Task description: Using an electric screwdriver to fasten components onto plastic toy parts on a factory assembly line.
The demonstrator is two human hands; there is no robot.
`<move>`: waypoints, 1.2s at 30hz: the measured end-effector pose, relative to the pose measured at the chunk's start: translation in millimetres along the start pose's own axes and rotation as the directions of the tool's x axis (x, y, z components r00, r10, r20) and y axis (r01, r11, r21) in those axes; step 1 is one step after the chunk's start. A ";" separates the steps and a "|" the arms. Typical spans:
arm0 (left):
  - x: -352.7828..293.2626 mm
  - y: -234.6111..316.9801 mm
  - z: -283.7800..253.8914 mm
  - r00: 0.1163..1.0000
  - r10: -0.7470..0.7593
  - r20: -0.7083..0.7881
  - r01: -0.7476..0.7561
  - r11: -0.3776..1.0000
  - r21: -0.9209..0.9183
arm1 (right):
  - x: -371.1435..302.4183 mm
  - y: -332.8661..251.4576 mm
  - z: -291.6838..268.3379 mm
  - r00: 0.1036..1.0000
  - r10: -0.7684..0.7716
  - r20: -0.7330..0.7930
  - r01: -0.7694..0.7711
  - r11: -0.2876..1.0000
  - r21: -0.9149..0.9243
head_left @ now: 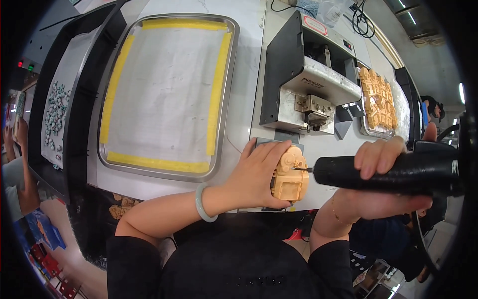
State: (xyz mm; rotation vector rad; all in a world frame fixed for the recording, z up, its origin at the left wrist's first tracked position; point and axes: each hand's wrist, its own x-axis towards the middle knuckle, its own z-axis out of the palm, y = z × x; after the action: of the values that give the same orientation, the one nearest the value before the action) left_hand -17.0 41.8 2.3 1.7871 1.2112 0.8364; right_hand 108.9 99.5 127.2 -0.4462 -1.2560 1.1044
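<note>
The head view shows an orange moulded piece (290,185) at the near edge of a white surface (249,89), with a rounded, raised part at its far end and a rectangular frame at its near end. The left hand (261,172) grips it from the left, its thumb at the near end and its fingers over the far end, so that the piece is pinched between them. Whether the piece rests on the surface or is held just above it, I cannot tell. From the right, the right hand (376,202) is wrapped around a thick black handheld tool (338,172), fingers curled over the far side. The tool's thin tip points left and reaches over the piece; actual contact is too small to make out. A pale green bangle (200,202) circles the left wrist.

Just beyond the piece stands a black and silver machine (284,79). To the left of the machine lies a large metal tray (234,70), lined with a white sheet edged in yellow tape. Farther left, a black bin (79,114) holds many small teal and white pieces (56,112). Right of the machine, more orange parts (378,99) sit in a second tray. At the far left, another person's arm (30,187) shows.
</note>
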 end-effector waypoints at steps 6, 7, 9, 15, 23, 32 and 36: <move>-0.4 -6.5 3.4 1.000 0.017 -0.019 -0.019 0.996 -0.085 | -13.1 14.1 16.2 0.999 -0.032 -0.017 0.030 0.995 -0.096; -0.8 -6.1 3.2 0.999 0.023 -0.028 -0.025 0.997 -0.076 | -14.1 16.7 15.5 0.999 -0.032 -0.015 0.031 0.995 -0.100; -0.3 -5.0 2.2 0.999 0.026 -0.035 -0.028 0.997 -0.068 | -16.3 18.9 15.2 0.999 -0.030 -0.015 0.028 0.994 -0.103; -0.3 -6.0 6.4 1.000 0.002 -0.026 -0.004 0.996 -0.087 | -20.4 30.1 9.6 0.999 -0.005 0.044 0.009 0.996 -0.089; 0.8 -4.1 5.4 0.998 -0.015 -0.066 0.009 0.996 -0.089 | -28.3 29.5 16.6 0.997 0.068 -0.023 -0.071 0.962 -0.263; 2.0 -5.4 6.1 0.997 -0.016 -0.075 0.008 0.994 -0.110 | -25.3 37.3 10.6 0.995 0.090 0.049 -0.085 0.992 -0.093; 2.3 -4.8 6.3 0.997 -0.014 -0.078 0.005 0.993 -0.116 | -26.1 37.4 7.5 0.995 0.078 0.062 -0.071 0.992 -0.108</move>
State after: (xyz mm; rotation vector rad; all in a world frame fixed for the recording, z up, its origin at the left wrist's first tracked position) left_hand -12.9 43.4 -4.7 1.6672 1.1956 0.9604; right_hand 88.7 92.1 86.2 -0.5436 -1.3703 1.1266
